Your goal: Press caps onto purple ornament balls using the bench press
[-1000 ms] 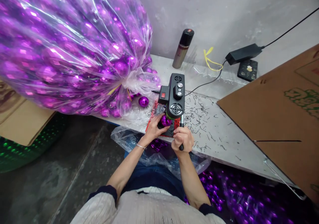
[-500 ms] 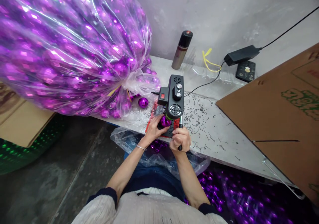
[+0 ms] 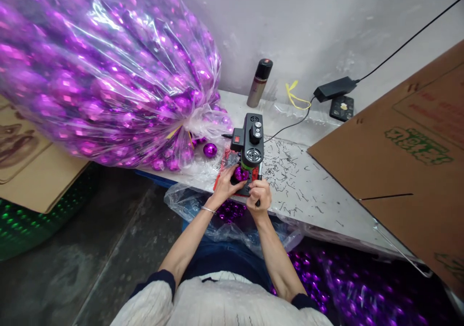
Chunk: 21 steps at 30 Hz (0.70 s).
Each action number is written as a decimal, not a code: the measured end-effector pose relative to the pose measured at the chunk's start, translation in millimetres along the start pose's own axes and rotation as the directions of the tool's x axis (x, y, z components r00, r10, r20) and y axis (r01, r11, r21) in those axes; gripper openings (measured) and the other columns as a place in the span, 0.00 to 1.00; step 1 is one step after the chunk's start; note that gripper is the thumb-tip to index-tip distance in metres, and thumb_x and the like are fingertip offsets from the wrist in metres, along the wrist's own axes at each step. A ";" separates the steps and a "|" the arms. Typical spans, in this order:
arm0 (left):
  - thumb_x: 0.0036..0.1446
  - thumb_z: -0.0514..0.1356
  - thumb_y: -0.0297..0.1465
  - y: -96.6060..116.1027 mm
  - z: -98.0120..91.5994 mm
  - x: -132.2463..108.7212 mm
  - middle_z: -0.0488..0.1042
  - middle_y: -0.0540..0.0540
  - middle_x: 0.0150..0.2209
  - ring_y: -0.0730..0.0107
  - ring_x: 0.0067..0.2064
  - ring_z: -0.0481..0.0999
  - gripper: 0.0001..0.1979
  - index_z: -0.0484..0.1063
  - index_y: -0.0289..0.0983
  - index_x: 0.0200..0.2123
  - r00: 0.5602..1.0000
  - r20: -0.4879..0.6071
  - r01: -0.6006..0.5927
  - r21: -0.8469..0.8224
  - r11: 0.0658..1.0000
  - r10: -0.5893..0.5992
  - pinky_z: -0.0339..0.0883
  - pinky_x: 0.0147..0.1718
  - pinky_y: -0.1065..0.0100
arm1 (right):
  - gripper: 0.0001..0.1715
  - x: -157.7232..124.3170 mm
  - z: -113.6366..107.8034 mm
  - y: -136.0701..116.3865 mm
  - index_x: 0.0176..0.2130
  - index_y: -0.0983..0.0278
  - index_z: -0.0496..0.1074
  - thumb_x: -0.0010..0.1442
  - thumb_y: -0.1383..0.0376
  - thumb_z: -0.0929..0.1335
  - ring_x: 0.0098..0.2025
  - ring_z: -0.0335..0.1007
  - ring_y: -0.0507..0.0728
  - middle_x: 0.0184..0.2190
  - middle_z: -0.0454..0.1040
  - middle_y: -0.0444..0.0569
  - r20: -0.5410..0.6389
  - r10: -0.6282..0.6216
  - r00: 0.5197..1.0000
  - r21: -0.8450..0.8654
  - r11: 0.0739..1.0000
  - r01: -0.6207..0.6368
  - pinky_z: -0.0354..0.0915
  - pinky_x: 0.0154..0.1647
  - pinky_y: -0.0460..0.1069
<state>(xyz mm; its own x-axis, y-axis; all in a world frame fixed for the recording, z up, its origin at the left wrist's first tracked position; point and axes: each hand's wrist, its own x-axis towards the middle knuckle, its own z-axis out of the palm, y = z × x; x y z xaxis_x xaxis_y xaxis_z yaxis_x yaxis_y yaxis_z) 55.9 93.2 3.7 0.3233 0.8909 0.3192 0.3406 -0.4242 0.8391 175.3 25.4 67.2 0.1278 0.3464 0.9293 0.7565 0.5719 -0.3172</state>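
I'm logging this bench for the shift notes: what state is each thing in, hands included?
Left hand: curled around a purple ball
Right hand: closed on a black handle
Black machine: upright, corded; on or off, can't tell
Clear bag: full of purple balls, neck gathered
Tall can: upright, capped
Loose ball: lying on the table
Black bits: scattered
Adapter: corded at both ends

Before me, a pale grey, marked wall stands behind a whitish worktop; below, to my left, a dark grey floor bears a straight pale seam, in dimmer light.
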 end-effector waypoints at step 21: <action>0.69 0.57 0.44 -10.1 -65.9 26.1 0.65 0.26 0.67 0.44 0.70 0.65 0.32 0.61 0.30 0.68 0.938 -0.330 0.228 0.346 0.910 -0.109 0.60 0.67 0.47 | 0.15 42.4 -13.9 -20.0 0.29 0.60 0.64 0.67 0.74 0.62 0.29 0.70 0.51 0.25 0.70 0.42 0.037 0.107 0.994 -0.007 0.994 -0.106 0.63 0.31 0.48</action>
<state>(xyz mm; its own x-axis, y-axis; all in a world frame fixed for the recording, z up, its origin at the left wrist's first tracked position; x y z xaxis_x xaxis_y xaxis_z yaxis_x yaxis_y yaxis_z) 2.8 131.4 32.6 -0.0258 0.9351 0.3534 0.6890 -0.2395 0.6841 174.5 18.3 115.6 0.1836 0.4330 0.8825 0.7428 0.5268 -0.4131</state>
